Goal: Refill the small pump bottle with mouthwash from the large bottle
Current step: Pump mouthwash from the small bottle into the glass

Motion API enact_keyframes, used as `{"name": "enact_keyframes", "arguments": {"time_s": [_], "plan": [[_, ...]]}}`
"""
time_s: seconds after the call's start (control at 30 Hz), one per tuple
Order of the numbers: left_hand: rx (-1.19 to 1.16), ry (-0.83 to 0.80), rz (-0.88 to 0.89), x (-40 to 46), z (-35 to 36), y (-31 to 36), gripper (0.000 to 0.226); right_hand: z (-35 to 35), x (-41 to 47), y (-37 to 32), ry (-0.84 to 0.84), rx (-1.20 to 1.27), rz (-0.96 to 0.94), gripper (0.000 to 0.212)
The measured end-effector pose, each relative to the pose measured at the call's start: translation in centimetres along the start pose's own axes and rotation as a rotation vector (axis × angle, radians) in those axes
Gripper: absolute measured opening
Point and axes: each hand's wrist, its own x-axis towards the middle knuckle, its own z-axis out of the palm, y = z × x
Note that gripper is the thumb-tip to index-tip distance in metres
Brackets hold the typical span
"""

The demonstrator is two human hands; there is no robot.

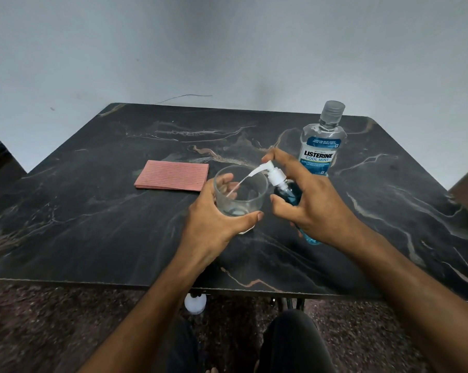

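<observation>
**Pump bottle tilted over a glass**

The right hand (312,203) was wrapped around the small pump bottle (290,193), index finger pressed on the white pump head. The bottle's long axis leaned up and to the left, its nozzle pointing left over a clear round glass (241,193); a thin stream ran from the nozzle into it. Blue liquid showed through the bottle's clear body. The left hand (216,219) gripped the glass, thumb on the near side, fingers on the left wall. Left of it lay a ribbed pink cloth (172,175). Far right stood the large bottle (321,146), upright, clear plastic, capped, labelled "LISTERINE COOL MINT". All sat on the dark marbled bench (93,224).
</observation>
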Motion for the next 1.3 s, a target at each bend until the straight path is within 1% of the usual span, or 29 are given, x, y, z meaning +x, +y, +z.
{"name": "enact_keyframes", "arguments": {"time_s": [0.2, 0.37, 0.43, 0.57, 0.73, 0.83, 1.0, 1.1, 1.3], "plan": [[0.011, 0.003, 0.01, 0.05, 0.0, -0.12, 0.086, 0.18, -0.09, 0.32, -0.003, -0.034, -0.01, 0.059], [0.004, 0.004, 0.015, 0.12, 0.0, -0.4, 0.087, -0.1, -0.06, 0.14, -0.021, -0.028, -0.021, 0.074], [-0.001, 0.002, 0.012, 0.16, 0.02, -0.48, 0.087, -0.25, 0.06, -0.02, -0.03, -0.042, -0.024, 0.077], [-0.009, 0.004, 0.006, 0.14, 0.03, -0.57, 0.087, -0.39, 0.23, 0.0, -0.059, -0.044, -0.039, 0.067], [-0.013, 0.009, 0.008, 0.16, 0.03, -0.63, 0.086, -0.37, 0.32, -0.09, -0.044, -0.062, -0.04, 0.056], [-0.004, 0.009, 0.015, 0.17, 0.05, -0.62, 0.086, -0.4, 0.38, -0.23, -0.054, -0.072, -0.034, 0.057], [-0.005, 0.01, 0.013, 0.08, 0.06, -0.56, 0.087, -0.62, 0.36, -0.39, -0.087, -0.046, -0.034, 0.068], [-0.006, 0.011, 0.014, 0.1, 0.08, -0.52, 0.087, -0.72, 0.45, -0.42, -0.103, -0.07, -0.029, 0.073], [-0.014, 0.006, 0.016, 0.1, 0.11, -0.61, 0.085, -0.74, 0.42, -0.23, -0.11, -0.11, -0.027, 0.064]]}}
